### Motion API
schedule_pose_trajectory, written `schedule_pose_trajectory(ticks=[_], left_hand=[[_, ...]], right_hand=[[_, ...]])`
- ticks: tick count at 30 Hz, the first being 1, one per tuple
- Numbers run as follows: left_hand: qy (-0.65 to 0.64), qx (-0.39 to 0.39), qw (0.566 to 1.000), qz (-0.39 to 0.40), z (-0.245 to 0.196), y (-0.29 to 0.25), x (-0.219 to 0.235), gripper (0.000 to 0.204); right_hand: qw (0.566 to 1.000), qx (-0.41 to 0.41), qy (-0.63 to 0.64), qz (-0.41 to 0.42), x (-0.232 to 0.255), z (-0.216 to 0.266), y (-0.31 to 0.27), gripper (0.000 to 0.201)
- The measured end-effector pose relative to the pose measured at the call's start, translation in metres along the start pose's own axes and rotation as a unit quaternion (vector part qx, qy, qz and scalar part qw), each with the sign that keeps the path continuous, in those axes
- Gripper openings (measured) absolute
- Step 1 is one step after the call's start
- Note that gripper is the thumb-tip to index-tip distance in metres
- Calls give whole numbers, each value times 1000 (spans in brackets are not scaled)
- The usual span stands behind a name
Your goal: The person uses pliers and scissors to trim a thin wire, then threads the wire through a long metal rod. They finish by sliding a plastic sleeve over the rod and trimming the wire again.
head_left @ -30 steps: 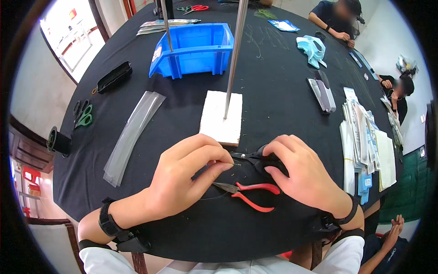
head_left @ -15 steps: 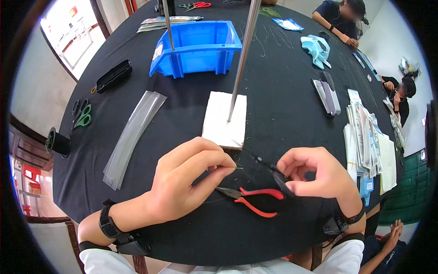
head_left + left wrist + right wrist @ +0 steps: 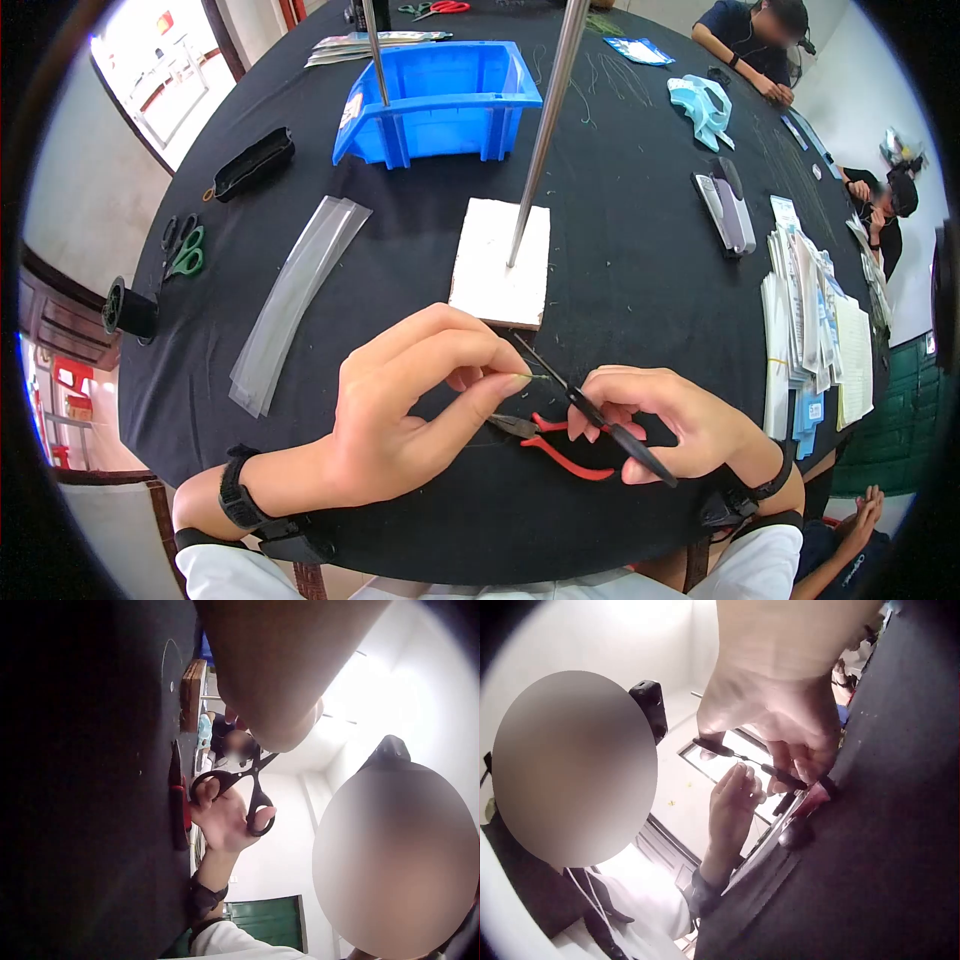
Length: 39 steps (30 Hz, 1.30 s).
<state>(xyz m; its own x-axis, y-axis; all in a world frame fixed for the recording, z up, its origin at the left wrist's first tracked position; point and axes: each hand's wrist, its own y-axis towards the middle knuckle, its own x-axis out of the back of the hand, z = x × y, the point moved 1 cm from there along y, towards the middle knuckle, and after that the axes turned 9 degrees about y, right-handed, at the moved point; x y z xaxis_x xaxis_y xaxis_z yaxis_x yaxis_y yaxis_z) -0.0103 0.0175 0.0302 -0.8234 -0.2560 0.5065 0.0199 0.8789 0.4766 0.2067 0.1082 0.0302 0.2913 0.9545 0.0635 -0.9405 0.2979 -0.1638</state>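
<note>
My left hand (image 3: 415, 405) pinches a thin greenish strand (image 3: 539, 377) between thumb and forefinger, with a short end sticking out to the right. A pair of black scissors (image 3: 588, 405) is in my right hand (image 3: 690, 415). In the left wrist view the scissors' (image 3: 256, 771) handles stand apart, thumb in one loop and fingers in the other. Their blades point up and left in the head view, close to the strand's end. Beneath the hands lie red-handled pliers (image 3: 568, 460), partly covered by the right hand.
A metal rod rises from a white block (image 3: 497, 270) just ahead of the hands. Behind it stands a blue bin (image 3: 450, 135). Clear plastic strips (image 3: 298, 305) and green-handled scissors (image 3: 188, 262) lie left; a stapler (image 3: 724, 210) and stacked packets (image 3: 795, 310) lie right.
My right hand has lifted the scissors off the cloth beside the pliers and turned them, bringing the blades to the strand. The left hand has shifted slightly right, still pinching the strand.
</note>
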Motion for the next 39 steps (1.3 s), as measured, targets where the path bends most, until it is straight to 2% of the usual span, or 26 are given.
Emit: schedule_pose_trajectory(ticks=[6, 15, 18, 21, 25, 28, 29, 32, 36, 37, 39], left_hand=[[11, 0, 1000, -5, 0, 0, -1, 9], [33, -8, 999, -8, 0, -1, -1, 9], [44, -7, 999, -24, 0, 0, -1, 9], [60, 2, 997, -50, 1, 0, 0, 9], [76, 18, 995, -68, 2, -1, 0, 8], [70, 17, 995, -66, 2, -1, 0, 9], [63, 16, 996, -63, 2, -1, 0, 9], [30, -8, 999, -29, 1, -1, -2, 11], [57, -84, 995, -25, -1, 0, -4, 18], [65, -109, 992, -28, -1, 0, -4, 19], [78, -151, 985, -42, -1, 1, -5, 24]], right_hand=[[999, 23, -45, 10, -2, 1, 2, 38], [999, -1, -45, -13, -4, -1, 1, 37], [998, -8, 31, -55, -6, -2, -1, 34], [996, -14, 48, -69, -4, -4, -4, 32], [998, 29, 4, -48, -8, 5, -3, 30], [991, -14, -17, -135, -9, 5, -5, 28], [976, -50, -98, -190, -7, 14, -3, 28], [869, 32, -412, -271, 2, 9, -2, 36], [819, 27, -493, -293, 9, 3, -3, 42], [831, 9, -485, -273, 10, 4, -4, 45], [807, 34, -501, -311, 6, 8, -3, 39]])
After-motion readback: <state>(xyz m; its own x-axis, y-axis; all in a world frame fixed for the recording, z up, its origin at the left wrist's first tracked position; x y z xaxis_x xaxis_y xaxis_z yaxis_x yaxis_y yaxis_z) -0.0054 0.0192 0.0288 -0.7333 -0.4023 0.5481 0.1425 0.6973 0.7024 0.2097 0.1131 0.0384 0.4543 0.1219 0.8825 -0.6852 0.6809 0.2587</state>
